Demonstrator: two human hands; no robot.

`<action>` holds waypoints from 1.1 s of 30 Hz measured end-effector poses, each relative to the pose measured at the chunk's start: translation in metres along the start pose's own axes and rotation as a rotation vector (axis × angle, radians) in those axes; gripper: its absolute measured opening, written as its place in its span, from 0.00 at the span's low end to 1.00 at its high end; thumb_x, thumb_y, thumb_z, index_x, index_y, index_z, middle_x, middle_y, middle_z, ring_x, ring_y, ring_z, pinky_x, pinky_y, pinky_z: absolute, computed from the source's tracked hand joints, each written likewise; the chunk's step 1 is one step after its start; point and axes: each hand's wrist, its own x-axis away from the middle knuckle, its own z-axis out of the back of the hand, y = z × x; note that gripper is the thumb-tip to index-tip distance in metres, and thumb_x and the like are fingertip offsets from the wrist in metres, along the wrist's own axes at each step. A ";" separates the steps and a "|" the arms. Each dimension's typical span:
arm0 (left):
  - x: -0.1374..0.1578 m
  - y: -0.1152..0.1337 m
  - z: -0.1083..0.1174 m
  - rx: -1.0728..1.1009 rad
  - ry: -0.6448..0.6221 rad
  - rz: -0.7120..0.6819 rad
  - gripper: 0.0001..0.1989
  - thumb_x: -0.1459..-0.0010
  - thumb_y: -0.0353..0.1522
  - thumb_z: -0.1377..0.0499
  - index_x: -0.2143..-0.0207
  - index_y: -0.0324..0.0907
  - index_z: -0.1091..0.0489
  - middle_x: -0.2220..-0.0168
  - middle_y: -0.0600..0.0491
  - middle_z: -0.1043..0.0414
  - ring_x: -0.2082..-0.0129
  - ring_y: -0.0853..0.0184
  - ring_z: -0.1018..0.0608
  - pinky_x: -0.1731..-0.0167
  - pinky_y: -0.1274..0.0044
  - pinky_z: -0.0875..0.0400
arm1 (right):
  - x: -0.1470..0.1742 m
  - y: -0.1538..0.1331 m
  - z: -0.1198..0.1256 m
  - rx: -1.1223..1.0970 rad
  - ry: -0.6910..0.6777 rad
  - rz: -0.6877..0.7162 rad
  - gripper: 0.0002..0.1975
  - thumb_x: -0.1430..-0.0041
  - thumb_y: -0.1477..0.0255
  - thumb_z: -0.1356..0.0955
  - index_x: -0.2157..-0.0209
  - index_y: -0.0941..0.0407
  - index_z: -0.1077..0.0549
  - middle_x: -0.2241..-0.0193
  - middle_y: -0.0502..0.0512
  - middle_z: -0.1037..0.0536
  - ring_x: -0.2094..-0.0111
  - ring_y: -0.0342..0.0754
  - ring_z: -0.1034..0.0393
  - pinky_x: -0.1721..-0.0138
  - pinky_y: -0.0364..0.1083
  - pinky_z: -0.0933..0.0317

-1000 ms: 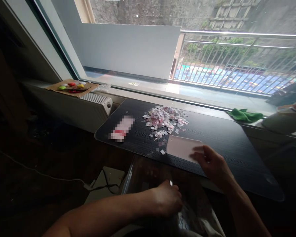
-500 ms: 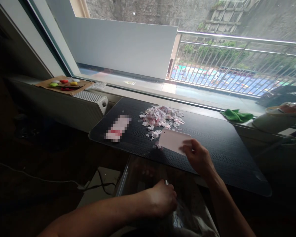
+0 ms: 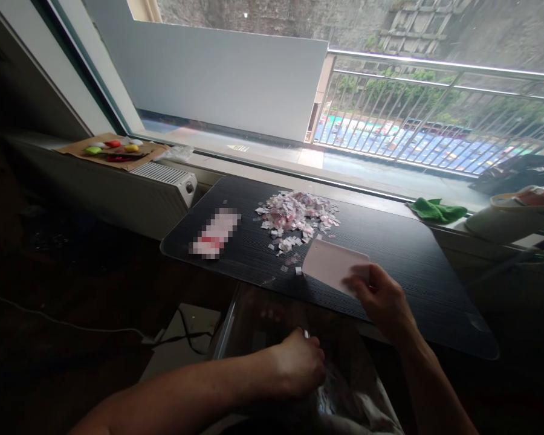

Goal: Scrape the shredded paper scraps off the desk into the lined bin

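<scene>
My right hand (image 3: 383, 296) is closed on the right end of a thin, pale pinkish flat scraper (image 3: 333, 263). The scraper's left edge is near a single paper scrap (image 3: 298, 271) on the black table (image 3: 399, 266). Beyond it lies a heap of small cut paper pieces (image 3: 294, 211), white with pink bits. My left hand (image 3: 301, 362) is closed below the table's front edge, at a clear plastic container (image 3: 229, 326). A small white edge shows at its fingers; the rest of its grip is hidden.
A blurred-out pink and white packet (image 3: 216, 234) lies on the table's left side. Behind are a window sill with a green cloth (image 3: 437, 210) and a pale container (image 3: 494, 220). At left, a radiator (image 3: 163, 187) carries cardboard (image 3: 72, 148) with colourful lumps. A white cable (image 3: 72, 323) runs along the floor.
My right hand has drawn the scraper a little right and toward me, away from the heap. A scrap now shows by its left edge. My left hand has stayed put.
</scene>
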 end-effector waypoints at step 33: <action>0.000 -0.004 -0.015 -0.002 0.083 -0.022 0.08 0.50 0.26 0.35 0.80 0.37 0.29 0.74 0.49 0.27 0.69 0.61 0.26 0.71 0.71 0.35 | 0.000 -0.006 -0.027 -0.094 -0.137 -0.015 0.10 0.46 0.62 0.34 0.67 0.54 0.30 0.68 0.55 0.21 0.67 0.50 0.26 0.63 0.49 0.33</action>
